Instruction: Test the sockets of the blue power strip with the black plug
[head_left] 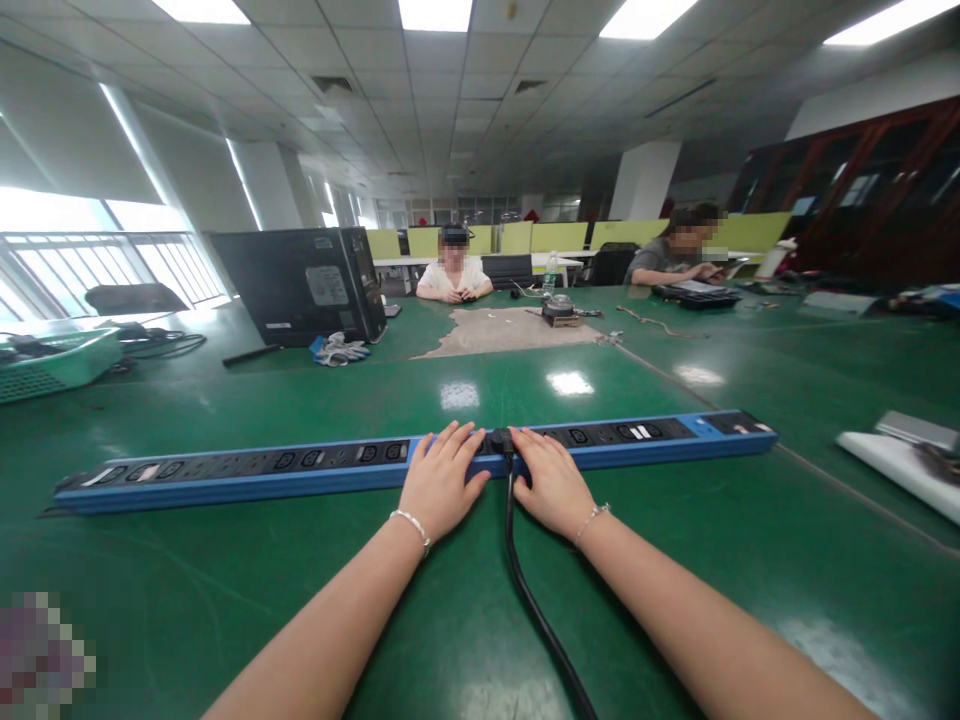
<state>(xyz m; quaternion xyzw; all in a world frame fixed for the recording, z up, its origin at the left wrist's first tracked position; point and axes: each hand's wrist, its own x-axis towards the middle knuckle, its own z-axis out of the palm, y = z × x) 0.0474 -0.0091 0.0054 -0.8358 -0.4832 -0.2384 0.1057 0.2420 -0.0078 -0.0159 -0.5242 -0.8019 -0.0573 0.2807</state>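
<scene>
A long blue power strip (pixel 247 487) with black sockets lies across the green table. My left hand (pixel 444 478) rests on it left of the middle, fingers stretched out over the sockets. On the other side of a black plug (pixel 501 440), my right hand (pixel 551 480) lies on the strip with its fingers extended. The plug sits at a socket between both hands, and its black cable (pixel 525 590) runs down toward me over the table edge of the view. Whether the right fingertips touch the plug is hard to make out.
A black computer case (pixel 300 285) stands at the back left, with gloves (pixel 340 349) before it. A green basket (pixel 60 362) is far left. White and grey equipment (pixel 907 460) lies at right. Two people (pixel 454 270) sit across the green table (pixel 315 570).
</scene>
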